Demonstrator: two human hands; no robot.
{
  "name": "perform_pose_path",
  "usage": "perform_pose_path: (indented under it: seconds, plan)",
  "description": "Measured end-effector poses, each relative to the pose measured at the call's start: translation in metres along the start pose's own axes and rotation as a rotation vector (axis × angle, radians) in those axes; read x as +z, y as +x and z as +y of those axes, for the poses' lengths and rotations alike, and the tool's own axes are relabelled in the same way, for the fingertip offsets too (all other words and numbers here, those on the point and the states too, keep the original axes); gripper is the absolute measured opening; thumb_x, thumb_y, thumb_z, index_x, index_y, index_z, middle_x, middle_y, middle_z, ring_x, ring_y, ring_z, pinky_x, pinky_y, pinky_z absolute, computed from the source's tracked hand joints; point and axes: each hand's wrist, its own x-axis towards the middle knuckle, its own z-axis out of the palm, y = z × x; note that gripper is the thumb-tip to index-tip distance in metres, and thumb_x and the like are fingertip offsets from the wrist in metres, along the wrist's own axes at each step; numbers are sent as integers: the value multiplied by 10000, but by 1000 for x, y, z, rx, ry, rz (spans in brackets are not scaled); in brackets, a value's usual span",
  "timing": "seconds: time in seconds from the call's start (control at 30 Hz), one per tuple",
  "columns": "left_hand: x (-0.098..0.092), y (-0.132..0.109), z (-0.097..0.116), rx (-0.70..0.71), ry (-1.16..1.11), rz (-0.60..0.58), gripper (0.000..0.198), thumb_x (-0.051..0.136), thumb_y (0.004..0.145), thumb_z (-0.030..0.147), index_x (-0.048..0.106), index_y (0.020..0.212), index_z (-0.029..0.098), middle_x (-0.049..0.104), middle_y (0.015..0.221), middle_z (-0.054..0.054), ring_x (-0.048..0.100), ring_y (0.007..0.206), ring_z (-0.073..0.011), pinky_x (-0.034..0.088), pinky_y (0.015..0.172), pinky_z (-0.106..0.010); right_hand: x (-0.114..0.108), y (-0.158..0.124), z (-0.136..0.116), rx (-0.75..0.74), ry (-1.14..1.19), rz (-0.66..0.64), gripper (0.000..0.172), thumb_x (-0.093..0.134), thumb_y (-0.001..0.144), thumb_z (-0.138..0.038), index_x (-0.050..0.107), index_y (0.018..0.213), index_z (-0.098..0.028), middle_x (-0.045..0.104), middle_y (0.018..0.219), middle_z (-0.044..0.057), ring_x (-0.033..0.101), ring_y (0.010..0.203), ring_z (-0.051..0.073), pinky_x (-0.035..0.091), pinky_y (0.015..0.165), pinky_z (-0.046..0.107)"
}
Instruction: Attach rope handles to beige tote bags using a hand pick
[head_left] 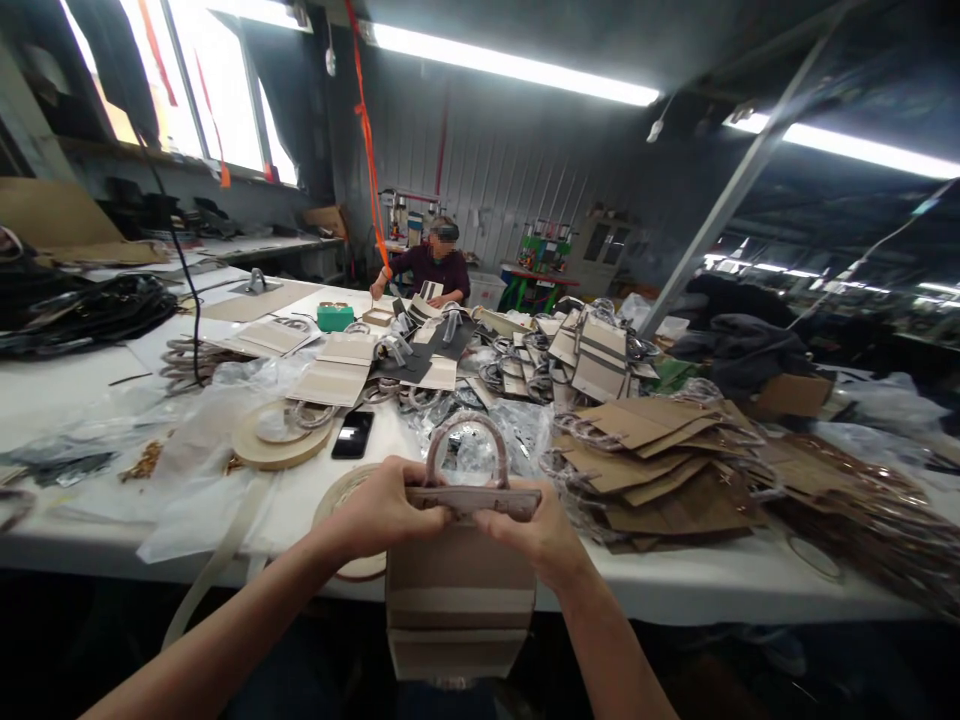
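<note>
Between my two hands is a beige handbag panel point(462, 580), folded over at the top, with a plastic-wrapped loop handle point(468, 425) standing up from the fold. My left hand point(390, 508) grips the left end of the fold, thumb on the near face. On the right end, my right hand point(529, 530) pinches it the same way. The lower part of the panel hangs down in front of the table edge. Behind my left hand lies a roll of pale tape point(341, 500), partly covered by the hand and panel.
A stack of brown panels point(660, 460) with wrapped handles lies to the right. A black phone point(352, 435) and another tape roll point(281, 440) are on the left. Beyond are piled panels point(596, 350) and a green box point(335, 318). A co-worker point(431, 270) sits across the table.
</note>
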Motion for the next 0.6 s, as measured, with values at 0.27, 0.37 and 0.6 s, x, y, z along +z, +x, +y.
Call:
perform_pose_path:
  seconds: [0.27, 0.37, 0.6]
  plan:
    - [-7, -4, -10, -6, 2, 9, 281, 863, 821, 374, 885, 1007, 164, 826, 889, -48, 710, 750, -210, 448, 630, -259, 8, 7, 10, 12, -38, -8, 361, 904, 854, -488, 828, 866, -135, 558, 659, -11, 382, 610, 105, 268, 532, 251]
    - [-12, -4, -19, -21, -20, 18, 333, 875, 820, 406, 875, 1029, 147, 824, 899, -58, 710, 755, -211, 456, 640, -262, 13, 10, 13, 26, -46, -14, 375, 907, 856, -498, 843, 898, -131, 566, 661, -10, 385, 612, 105, 270, 534, 248]
    - [-16, -2, -40, -29, -49, 55, 471, 906, 807, 448, 855, 1170, 152, 826, 941, -63, 729, 817, -230, 487, 685, -270, 20, 16, 10, 53, -32, -58, 349, 928, 790, -447, 852, 906, -127, 607, 664, -6, 407, 593, 99, 316, 543, 240]
